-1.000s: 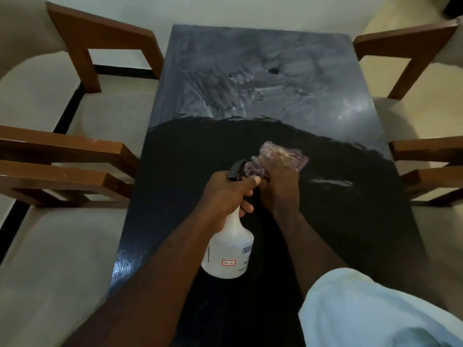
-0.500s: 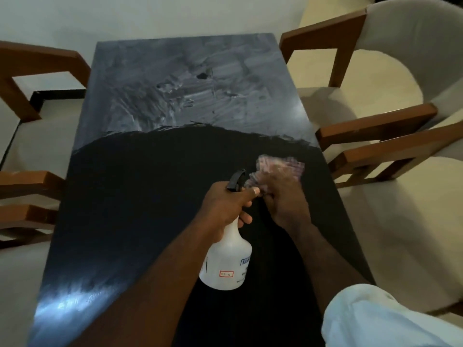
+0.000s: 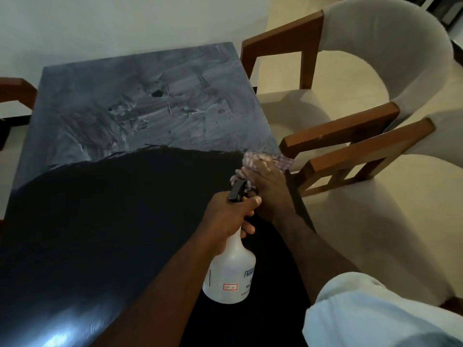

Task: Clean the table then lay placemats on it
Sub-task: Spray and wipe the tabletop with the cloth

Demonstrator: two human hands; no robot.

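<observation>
I am pressing the cloth (image 3: pixel 253 160) flat under my right hand (image 3: pixel 266 189), fingers straight, at the right edge of the worktop (image 3: pixel 100 221). My left hand (image 3: pixel 226 215) is gripping the spray bottle (image 3: pixel 230 274) by its neck. The smeared patch (image 3: pixel 150 106) is lying ahead and leftward, down the long axis, nearer my right hand.

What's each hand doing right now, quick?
Left hand: closed around the neck of the spray bottle.
Right hand: open, fingers pressing the checkered cloth onto the table near its right edge.
</observation>
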